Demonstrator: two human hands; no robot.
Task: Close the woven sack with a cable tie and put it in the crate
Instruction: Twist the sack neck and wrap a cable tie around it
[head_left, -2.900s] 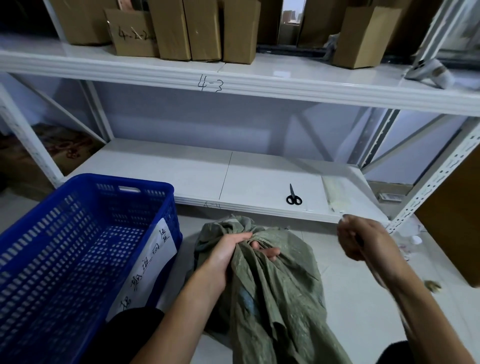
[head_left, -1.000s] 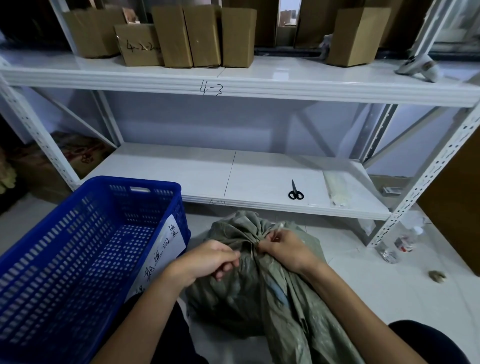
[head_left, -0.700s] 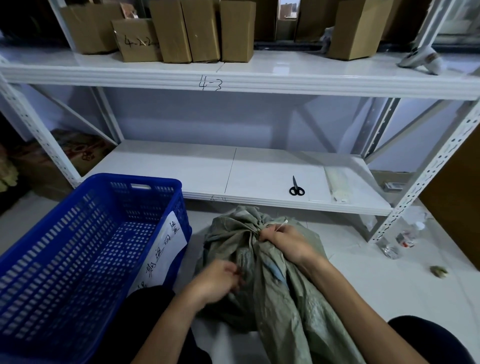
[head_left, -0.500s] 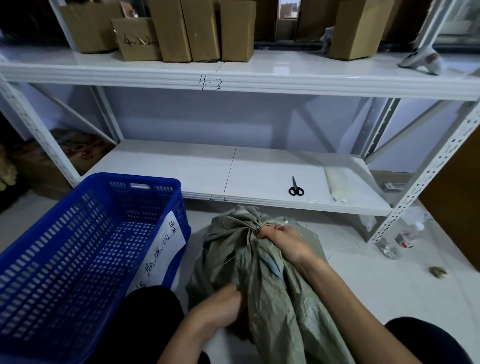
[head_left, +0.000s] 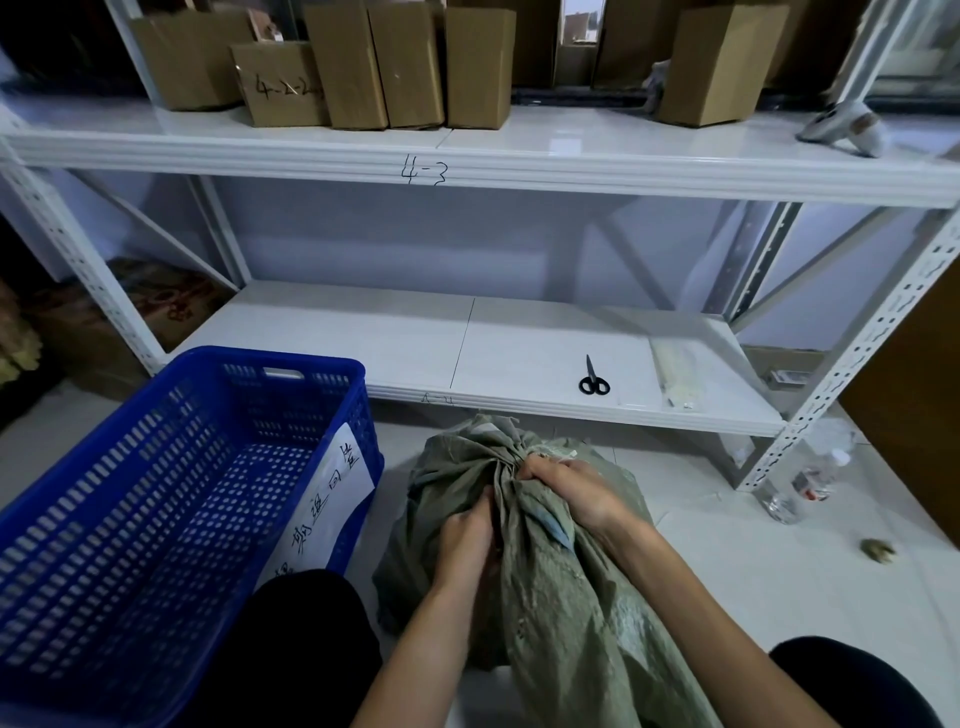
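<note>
A grey-green woven sack (head_left: 561, 587) lies on the floor in front of me with its mouth bunched into a neck at the far end. My right hand (head_left: 566, 488) grips that neck, and the pale tail of a cable tie (head_left: 563, 455) sticks out just above its fingers. My left hand (head_left: 465, 535) grips the sack's cloth on the left side, a little below the neck. The blue plastic crate (head_left: 130, 519) stands to the left of the sack, with a white paper label on its near wall.
A white shelf rack (head_left: 467, 353) stands behind the sack; black scissors (head_left: 593, 378) and a bundle of cable ties (head_left: 675, 376) lie on its low shelf. Cardboard boxes (head_left: 374, 67) fill the upper shelf. Plastic bottles (head_left: 800, 483) lie at the right post.
Earlier my right hand was pulling away from the sack; it then came back to the neck. My left hand slid down the sack's left side and has now come back up near the neck.
</note>
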